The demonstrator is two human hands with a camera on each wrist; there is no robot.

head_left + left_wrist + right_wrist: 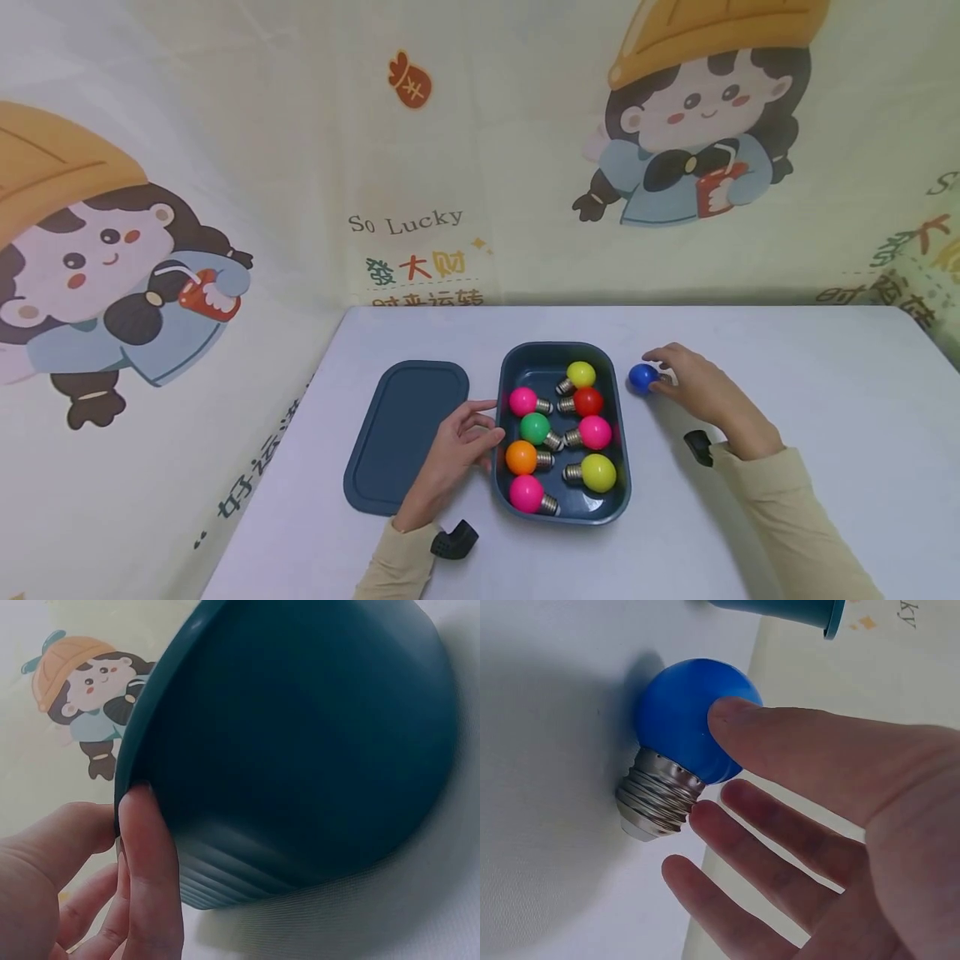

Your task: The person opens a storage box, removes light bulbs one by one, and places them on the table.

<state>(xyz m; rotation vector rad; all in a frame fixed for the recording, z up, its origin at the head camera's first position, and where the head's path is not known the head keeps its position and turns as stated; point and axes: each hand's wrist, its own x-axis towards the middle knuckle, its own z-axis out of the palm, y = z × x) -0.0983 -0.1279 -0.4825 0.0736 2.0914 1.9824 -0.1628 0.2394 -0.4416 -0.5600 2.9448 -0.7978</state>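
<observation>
Left hand [453, 446] pinches left rim of dark blue tray [537, 360]. Right hand [699, 387]: thumb against globe of blue bulb [642, 378]; whether other fingers grasp it, cannot tell. Left of tray: dark blue lid [401, 433], flat on white table [832, 408]. In tray's left column, far to near: pink bulb [522, 402], green bulb [535, 428], orange bulb [521, 457], near pink bulb [526, 494]. In tray's right column: yellow bulb [581, 374], red bulb [588, 402], third pink bulb [596, 432], near yellow bulb [598, 472]. Right of tray, near its far corner: blue bulb, metal base pointing away from tray.
</observation>
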